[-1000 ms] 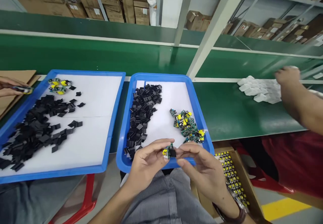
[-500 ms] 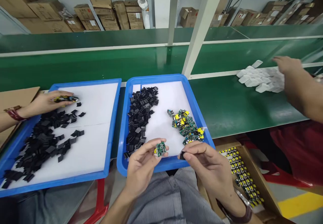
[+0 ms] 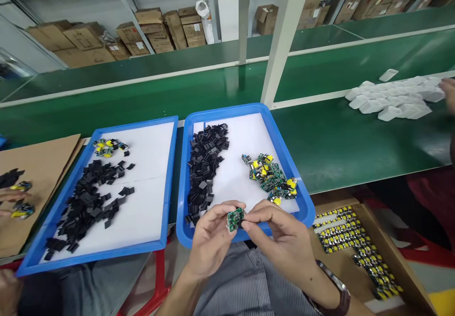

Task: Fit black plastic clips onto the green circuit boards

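Note:
My left hand (image 3: 213, 240) pinches a small green circuit board (image 3: 235, 219) by its edges, over the near rim of the middle blue tray (image 3: 309, 211). Against the board's right side, my right hand (image 3: 279, 233) closes thumb and fingertips on a small black piece, mostly hidden by the fingers. In that tray lie a long heap of black pieces (image 3: 206, 164) on the left and a pile of circuit boards with yellow parts (image 3: 272, 173) on the right.
A second blue tray (image 3: 167, 183) with black pieces stands to the left. Beyond it a co-worker's hand (image 3: 14, 197) is over cardboard. White housings (image 3: 394, 100) lie on the green bench at right. A carton (image 3: 401, 254) with rows of boards sits low right.
My right hand has moved left and brought the black piece up to the circuit board. The co-worker's hand has left the left tray, leaving boards there. The view has shifted slightly.

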{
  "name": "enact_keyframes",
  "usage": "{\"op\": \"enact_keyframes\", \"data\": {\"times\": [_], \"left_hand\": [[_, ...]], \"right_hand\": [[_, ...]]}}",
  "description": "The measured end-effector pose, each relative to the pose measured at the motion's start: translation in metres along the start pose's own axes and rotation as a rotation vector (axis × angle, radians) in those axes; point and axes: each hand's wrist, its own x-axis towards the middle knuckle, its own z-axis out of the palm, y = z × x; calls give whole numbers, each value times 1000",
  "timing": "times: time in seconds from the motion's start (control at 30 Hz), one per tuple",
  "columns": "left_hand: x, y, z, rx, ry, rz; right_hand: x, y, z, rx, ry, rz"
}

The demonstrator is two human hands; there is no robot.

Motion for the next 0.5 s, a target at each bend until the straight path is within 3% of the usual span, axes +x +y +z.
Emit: {"op": "enact_keyframes", "data": {"times": [0.5], "left_hand": [[0,-3,-5,189,-72,100]], "right_hand": [[1,5,-2,-52,20,-42]]}}
